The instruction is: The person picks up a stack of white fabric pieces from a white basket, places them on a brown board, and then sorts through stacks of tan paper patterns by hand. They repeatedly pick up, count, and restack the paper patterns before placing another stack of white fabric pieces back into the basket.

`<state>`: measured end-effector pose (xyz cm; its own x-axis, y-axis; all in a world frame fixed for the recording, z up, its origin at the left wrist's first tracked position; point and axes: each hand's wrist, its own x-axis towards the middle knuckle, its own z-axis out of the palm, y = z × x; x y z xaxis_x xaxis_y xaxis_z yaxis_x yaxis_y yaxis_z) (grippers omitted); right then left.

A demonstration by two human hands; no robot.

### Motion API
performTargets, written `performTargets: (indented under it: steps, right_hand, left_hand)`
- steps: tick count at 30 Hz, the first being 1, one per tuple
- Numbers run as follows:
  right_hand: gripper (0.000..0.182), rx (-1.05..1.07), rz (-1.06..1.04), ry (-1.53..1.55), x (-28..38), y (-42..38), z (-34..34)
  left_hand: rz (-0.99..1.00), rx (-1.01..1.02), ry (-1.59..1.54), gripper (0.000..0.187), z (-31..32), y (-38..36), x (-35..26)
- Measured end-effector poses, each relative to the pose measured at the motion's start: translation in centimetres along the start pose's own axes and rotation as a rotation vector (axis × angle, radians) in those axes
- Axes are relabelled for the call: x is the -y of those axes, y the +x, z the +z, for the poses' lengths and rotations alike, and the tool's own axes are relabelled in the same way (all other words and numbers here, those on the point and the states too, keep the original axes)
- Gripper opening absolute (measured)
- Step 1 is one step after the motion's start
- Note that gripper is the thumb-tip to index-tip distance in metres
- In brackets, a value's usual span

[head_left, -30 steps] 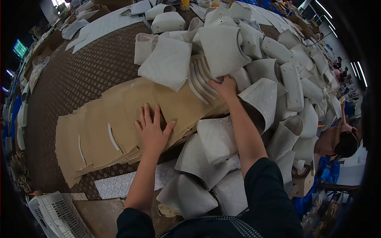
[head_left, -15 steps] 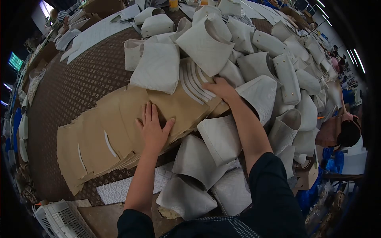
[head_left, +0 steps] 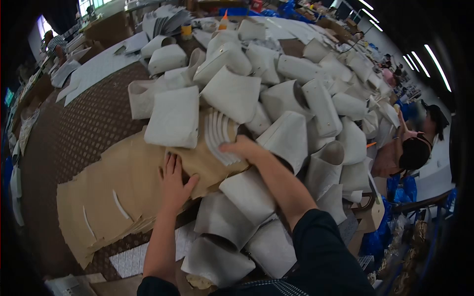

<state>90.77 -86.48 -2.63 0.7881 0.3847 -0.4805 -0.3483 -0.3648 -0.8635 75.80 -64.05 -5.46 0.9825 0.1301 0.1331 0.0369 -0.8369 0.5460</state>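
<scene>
A long fanned stack of brown paper-like sheets (head_left: 123, 165) lies across the table. My left hand (head_left: 175, 185) rests flat on it with fingers spread. Several white curved strips (head_left: 216, 132) lie side by side at the stack's right end. My right hand (head_left: 244, 149) is over their lower ends, fingers drawn together at a strip; its fingertips are partly hidden. Two more thin white strips (head_left: 120, 204) lie apart on the left of the stack. A white quilted bag body (head_left: 173, 117) sits on the stack's upper edge, above my left hand.
Many whitish bag bodies (head_left: 289, 135) are heaped right of and behind the sheets, some by my right forearm. A patterned white panel (head_left: 129, 260) lies at the near edge. An orange-tipped bottle (head_left: 224, 20) stands at the back. Another person (head_left: 414, 148) is at the right.
The view has tilted up and turned right, so the table things appear farther left. My right hand has shifted from the sheets' right edge onto the curved strips. My left hand stays on the stack.
</scene>
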Motion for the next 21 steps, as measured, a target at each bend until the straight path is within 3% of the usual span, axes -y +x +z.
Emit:
performTargets:
  steps: [1,3,5,9,12,15,16,17,19,20,21]
  right_hand:
    - [0.064,-0.001,-0.105,-0.047,-3.0,1.9,0.2]
    - [0.062,0.028,-0.123,-0.073,-2.9,0.5,0.6]
    - [0.058,0.008,0.015,-0.017,-2.0,-1.0,1.3]
    - [0.057,0.085,-0.020,0.128,-2.0,-3.7,2.3]
    - [0.058,0.036,-0.084,0.131,-3.7,-3.7,2.8]
    - [0.059,-0.135,-0.164,0.019,-4.9,-3.1,3.3]
    - [0.063,-0.221,-0.069,-0.085,-4.4,-3.6,3.4]
    - [0.068,-0.285,0.032,-0.196,-3.8,-3.8,3.1]
    - [0.079,-0.383,0.038,-0.112,-4.7,-4.7,3.0]
    - [0.085,-0.467,0.169,-0.062,-5.0,-5.4,3.5]
    - [0.085,-0.427,0.177,0.068,-6.8,-5.8,3.7]
  left_hand:
    - [-0.004,0.011,-0.049,0.080,-0.2,0.0,0.3]
    - [-0.052,0.002,-0.121,0.079,0.1,0.0,0.5]
    - [-0.066,-0.004,-0.152,0.079,0.4,-0.4,-0.4]
    - [-0.077,-0.010,-0.290,0.077,-0.2,-0.9,0.4]
    - [-0.201,-0.003,-0.515,0.069,-0.9,-1.6,1.1]
    - [-0.264,-0.172,-0.841,0.056,-0.9,-3.6,1.3]
    - [-0.302,-0.216,-0.840,0.051,-1.0,-5.1,1.7]
    - [-0.359,-0.263,-0.828,0.047,-1.3,-6.5,2.3]
    - [-0.578,-0.285,-0.876,0.040,-2.1,-10.8,3.5]
    - [-0.715,-0.270,-0.956,0.038,-2.0,-12.7,3.7]
    - [-0.816,-0.231,-1.061,0.038,-1.3,-14.7,4.1]
